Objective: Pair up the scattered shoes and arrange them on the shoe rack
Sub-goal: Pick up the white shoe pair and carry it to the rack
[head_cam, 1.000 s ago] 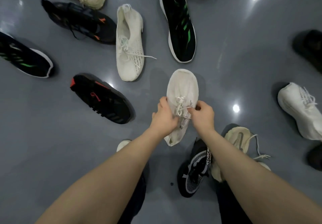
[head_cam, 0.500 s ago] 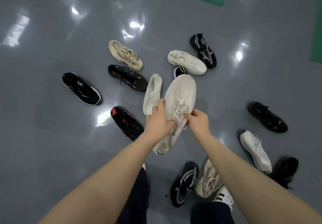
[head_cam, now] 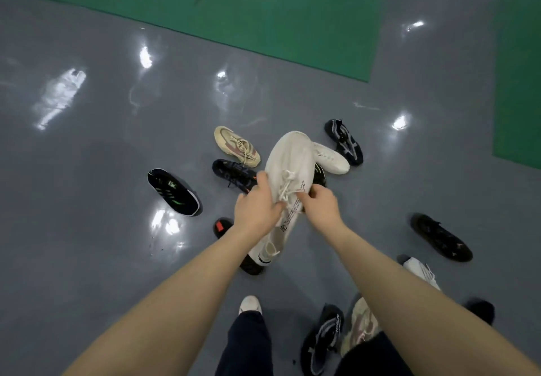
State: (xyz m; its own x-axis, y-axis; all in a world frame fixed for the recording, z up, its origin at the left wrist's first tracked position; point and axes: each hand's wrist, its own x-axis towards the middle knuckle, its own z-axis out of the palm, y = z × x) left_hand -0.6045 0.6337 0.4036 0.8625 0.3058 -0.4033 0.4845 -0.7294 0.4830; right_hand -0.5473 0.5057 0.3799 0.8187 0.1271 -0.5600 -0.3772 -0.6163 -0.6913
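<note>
Dark trouser legs (head_cam: 248, 343) and a white shoe toe (head_cam: 249, 304) show nearest, beside a black knit trainer (head_cam: 323, 340) whose white lettering is too blurred to read, and a beige shoe (head_cam: 358, 329) half hidden by the right forearm. Both bare arms reach forward, and between the hands hangs the white knit shoe (head_cam: 288, 168), held up off the grey floor (head_cam: 87, 200), toe pointing away. Small black print runs down its side; I cannot make out the words. The left hand (head_cam: 257, 209) curls round the shoe's left flank with its thumb over the top, while the right hand (head_cam: 320, 207) pinches the white lace at the knot. Compared with half a second ago, the shoe is carried higher and the person stands taller, so the scattered shoes look smaller and a broad green mat (head_cam: 263, 18) fills the far edge. Beyond the hands lie a black shoe with green stripes (head_cam: 172, 191), a black shoe with orange marks (head_cam: 234, 175), a beige trainer with a printed lace tag (head_cam: 237, 146), another white shoe (head_cam: 330, 157) and a black-and-grey shoe (head_cam: 344, 141). No rack is visible.
</note>
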